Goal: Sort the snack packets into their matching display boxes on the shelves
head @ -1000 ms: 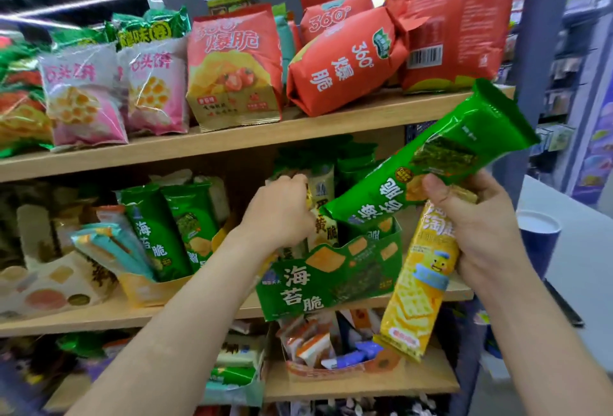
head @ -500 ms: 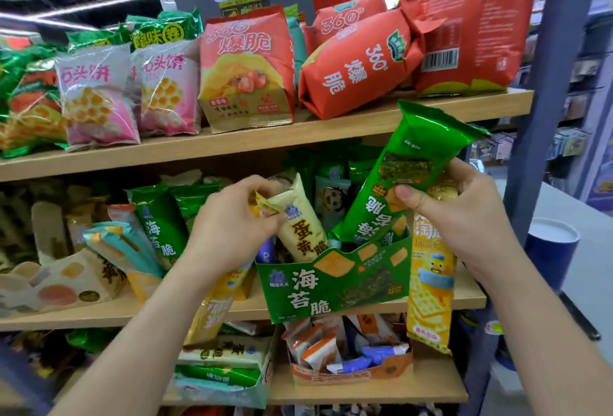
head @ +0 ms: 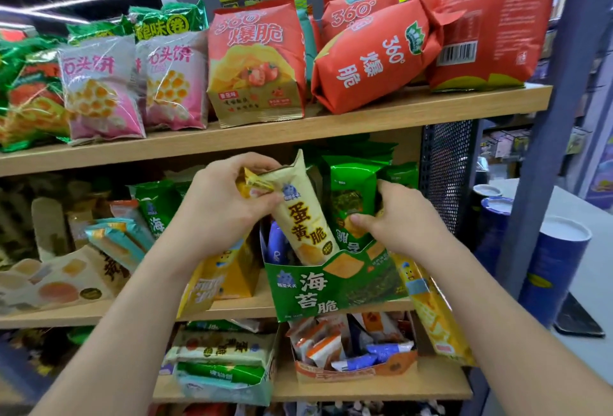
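Mid-sort, centre frame. Pinching cream packet (head: 305,226) with left hand (head: 219,209), misfiled in green display box (head: 331,286). Clamping right hand (head: 408,219) on green packet (head: 348,190), seating there. Also carrying yellow packet (head: 431,309), lower right: unsorted.

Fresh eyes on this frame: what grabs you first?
Dead centre, both hands meet over the green display box on the middle shelf: the left hand grips a cream packet poking out of it, the right hand a green packet beside it. Above, big red bags crowd the top shelf.

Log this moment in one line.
left hand: grips cream packet in green box | right hand: holds green packet, yellow packet
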